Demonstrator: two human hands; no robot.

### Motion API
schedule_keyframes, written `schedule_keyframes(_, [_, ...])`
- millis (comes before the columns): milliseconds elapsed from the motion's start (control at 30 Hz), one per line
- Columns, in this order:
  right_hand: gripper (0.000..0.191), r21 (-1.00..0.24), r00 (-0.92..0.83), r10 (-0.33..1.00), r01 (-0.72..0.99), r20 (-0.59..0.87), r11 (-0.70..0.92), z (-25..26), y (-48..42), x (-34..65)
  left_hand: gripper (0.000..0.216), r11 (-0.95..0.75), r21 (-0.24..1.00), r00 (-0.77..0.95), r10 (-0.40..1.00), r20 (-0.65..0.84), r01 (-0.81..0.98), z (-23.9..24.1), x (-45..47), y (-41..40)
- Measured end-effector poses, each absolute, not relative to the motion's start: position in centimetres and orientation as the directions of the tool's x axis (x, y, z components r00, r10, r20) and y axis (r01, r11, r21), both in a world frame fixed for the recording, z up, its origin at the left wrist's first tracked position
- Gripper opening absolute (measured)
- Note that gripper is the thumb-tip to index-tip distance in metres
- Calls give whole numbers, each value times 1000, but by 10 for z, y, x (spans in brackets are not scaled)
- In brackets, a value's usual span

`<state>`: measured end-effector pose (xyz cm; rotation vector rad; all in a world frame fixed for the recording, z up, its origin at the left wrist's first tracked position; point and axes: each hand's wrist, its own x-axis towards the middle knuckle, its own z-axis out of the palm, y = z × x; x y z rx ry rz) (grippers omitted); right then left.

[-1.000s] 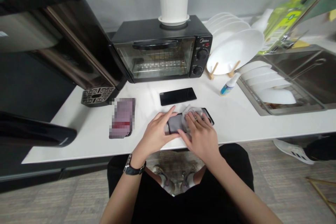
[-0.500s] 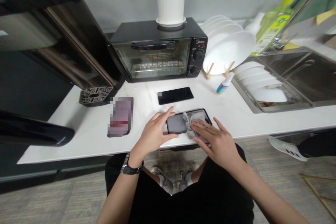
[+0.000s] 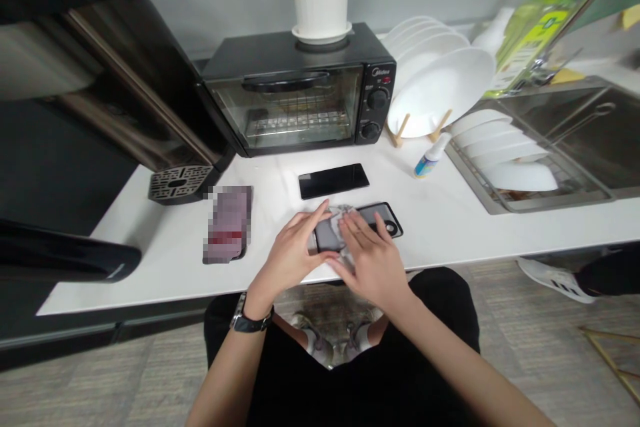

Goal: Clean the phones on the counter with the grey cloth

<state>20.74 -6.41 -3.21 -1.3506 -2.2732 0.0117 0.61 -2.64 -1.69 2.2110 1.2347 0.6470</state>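
A grey phone case [image 3: 371,215] with a black rim and a round camera opening lies near the counter's front edge. My left hand [image 3: 291,250] grips its left end between thumb and fingers. Under the fingers of my right hand [image 3: 373,260], a crumpled light-grey cloth [image 3: 341,215] is pressed against the middle of the case; the hand hides part of both. Behind the case rests a black phone [image 3: 334,181], screen up. A small white spray bottle [image 3: 431,157] with a blue label stands to the right.
A blurred-out purple item [image 3: 227,223] lies left on the white counter [image 3: 150,273]. A toaster oven [image 3: 300,107] stands at the back, with plates [image 3: 443,90] in a rack beside it. Bowls [image 3: 505,147] sit by the sink [image 3: 590,127]. Another person's shoe [image 3: 555,280] shows at right.
My right hand and the cloth have slid left along the case, uncovering its right end and camera opening. My left hand keeps its grip in nearly the same spot.
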Motion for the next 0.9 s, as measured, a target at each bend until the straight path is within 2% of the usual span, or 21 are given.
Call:
schedule_keyframes(200, [54,-375,-517,769,674,376,637,-24,-77,198,99,-453,631,469,869,156,629,-16,4,-31])
schedule_keyframes(367, [41,-315,-485,798,742,358,592,-20,-87,247,103,-477,614,478,860,177,629,-16,5,-34])
schedule_keyframes(500, [46,-168,-412,829,850,377,499,-22,-88,281,103,-476,618,482,859,172,626,-15,6,-35])
schedule_keyframes(600, [51,-106,-386,835,883,391,458,-25,-86,284,105,-474,628,497,854,157,617,-13,7,-35])
schedule_keyframes(800, [63,-166,-274,858,912,435,376,-33,-75,236,108,-454,650,491,860,141,609,-12,8,-33])
schedule_keyframes(900, [61,-243,-300,848,868,438,433,-34,-70,201,103,-438,659,477,869,135,612,-14,6,-30])
